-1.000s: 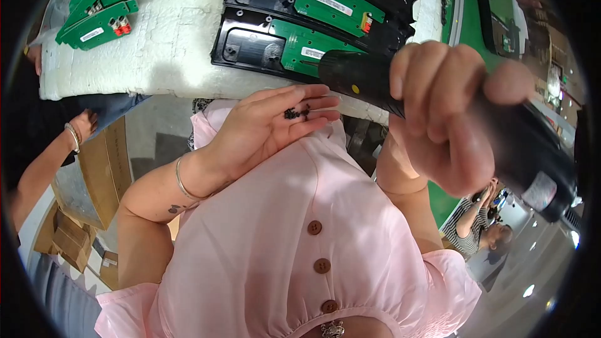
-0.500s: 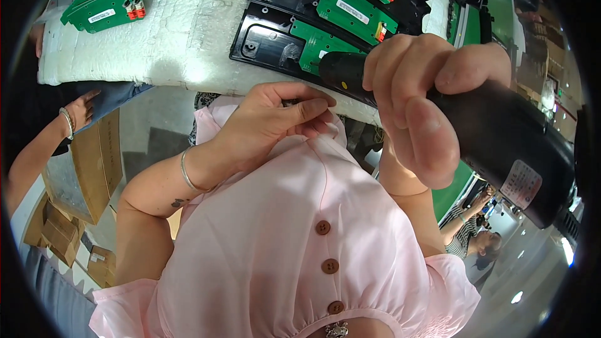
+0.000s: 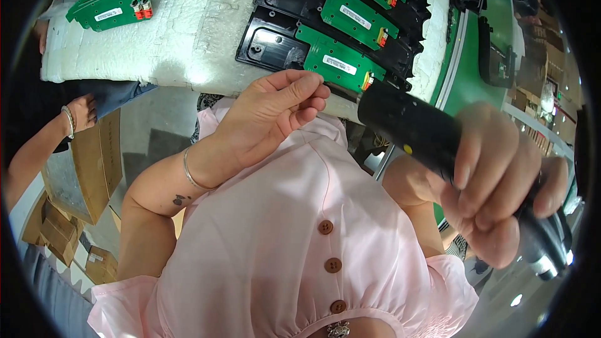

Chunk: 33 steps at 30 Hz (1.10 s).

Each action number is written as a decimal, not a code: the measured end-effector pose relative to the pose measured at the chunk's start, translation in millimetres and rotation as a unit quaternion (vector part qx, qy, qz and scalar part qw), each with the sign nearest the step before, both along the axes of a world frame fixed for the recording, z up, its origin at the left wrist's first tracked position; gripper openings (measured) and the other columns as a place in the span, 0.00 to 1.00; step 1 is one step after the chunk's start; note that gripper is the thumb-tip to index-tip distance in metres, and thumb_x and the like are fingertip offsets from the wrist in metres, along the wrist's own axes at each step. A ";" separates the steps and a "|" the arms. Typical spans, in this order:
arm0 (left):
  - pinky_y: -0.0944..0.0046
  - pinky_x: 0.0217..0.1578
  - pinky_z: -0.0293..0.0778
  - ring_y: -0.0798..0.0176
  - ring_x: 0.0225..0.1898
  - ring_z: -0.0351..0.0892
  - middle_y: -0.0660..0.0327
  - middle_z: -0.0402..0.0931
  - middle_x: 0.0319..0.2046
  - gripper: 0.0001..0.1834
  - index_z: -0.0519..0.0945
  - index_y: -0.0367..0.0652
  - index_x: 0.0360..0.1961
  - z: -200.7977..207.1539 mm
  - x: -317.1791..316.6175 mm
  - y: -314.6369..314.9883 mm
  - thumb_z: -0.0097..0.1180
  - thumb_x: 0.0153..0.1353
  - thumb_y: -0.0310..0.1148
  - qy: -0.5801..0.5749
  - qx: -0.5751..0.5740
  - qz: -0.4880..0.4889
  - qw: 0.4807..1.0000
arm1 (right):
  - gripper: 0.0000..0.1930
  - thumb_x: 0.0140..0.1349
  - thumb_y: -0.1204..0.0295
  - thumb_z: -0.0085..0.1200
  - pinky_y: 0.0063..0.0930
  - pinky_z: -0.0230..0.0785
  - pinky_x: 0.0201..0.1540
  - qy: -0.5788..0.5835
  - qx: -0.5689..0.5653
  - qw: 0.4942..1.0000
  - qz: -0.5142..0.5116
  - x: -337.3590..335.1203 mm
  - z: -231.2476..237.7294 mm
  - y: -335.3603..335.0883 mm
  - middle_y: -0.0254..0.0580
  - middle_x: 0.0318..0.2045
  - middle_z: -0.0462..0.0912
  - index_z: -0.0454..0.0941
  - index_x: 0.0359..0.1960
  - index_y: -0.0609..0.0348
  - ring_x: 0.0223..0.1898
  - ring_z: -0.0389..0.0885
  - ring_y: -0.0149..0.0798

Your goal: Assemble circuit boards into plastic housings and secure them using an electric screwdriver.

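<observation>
Seemingly we're fastening the upper-centre circuit board (image 3: 340, 64): right grip (image 3: 494, 178) round the electric screwdriver (image 3: 410, 128), left grip (image 3: 272, 103) pinched, contents unclear; next needs steady aim.

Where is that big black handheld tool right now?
In the head view, the black handheld tool is right of centre, gripped in the person's right hand; its front end shows just below the right end of the nearest green circuit board.

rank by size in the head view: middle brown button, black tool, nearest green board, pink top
Pink top
Black tool, probably enlarged by nearness to the camera
Nearest green board
Middle brown button
</observation>
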<state>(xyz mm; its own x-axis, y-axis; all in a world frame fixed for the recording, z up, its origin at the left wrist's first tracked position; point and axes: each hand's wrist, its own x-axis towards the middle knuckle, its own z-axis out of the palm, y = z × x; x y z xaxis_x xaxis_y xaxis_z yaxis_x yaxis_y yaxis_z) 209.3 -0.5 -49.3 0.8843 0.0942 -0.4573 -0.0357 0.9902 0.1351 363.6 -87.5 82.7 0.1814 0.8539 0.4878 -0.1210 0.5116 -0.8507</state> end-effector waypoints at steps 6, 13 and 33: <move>0.77 0.32 0.70 0.73 0.31 0.72 0.62 0.74 0.30 0.09 0.74 0.40 0.35 -0.5 10.0 -0.3 0.52 0.56 0.33 -0.045 -0.027 -0.012 0.999 | 0.15 0.41 0.75 0.49 0.15 0.67 0.27 -0.033 0.036 0.999 -0.022 -0.8 -3.2 2.5 0.21 0.12 0.71 0.63 0.34 0.50 0.13 0.69 0.19; 0.73 0.38 0.70 0.70 0.35 0.72 0.61 0.74 0.33 0.14 0.73 0.38 0.37 8.5 16.1 -5.7 0.51 0.56 0.38 -0.018 -0.004 -0.010 1.000 | 0.17 0.43 0.77 0.49 0.16 0.65 0.28 -0.044 0.013 0.999 -0.017 -1.5 -6.5 4.8 0.21 0.15 0.70 0.62 0.37 0.51 0.15 0.69 0.19; 0.69 0.44 0.67 0.67 0.38 0.73 0.58 0.73 0.34 0.14 0.73 0.33 0.38 -1.7 39.1 -14.1 0.53 0.54 0.31 -0.102 -0.032 -0.015 0.994 | 0.14 0.44 0.76 0.39 0.29 0.57 0.24 -0.059 -0.036 0.994 -0.083 -2.4 -44.8 63.7 0.34 0.13 0.59 0.60 0.36 0.58 0.14 0.57 0.29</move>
<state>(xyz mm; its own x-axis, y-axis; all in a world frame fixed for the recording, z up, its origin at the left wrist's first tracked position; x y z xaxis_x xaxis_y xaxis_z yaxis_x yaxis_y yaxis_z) 248.4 -14.6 -50.9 0.9614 0.0432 -0.2718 -0.0267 0.9976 0.0644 361.3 -23.8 37.9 0.2671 0.8510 0.4521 0.0628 0.4528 -0.8894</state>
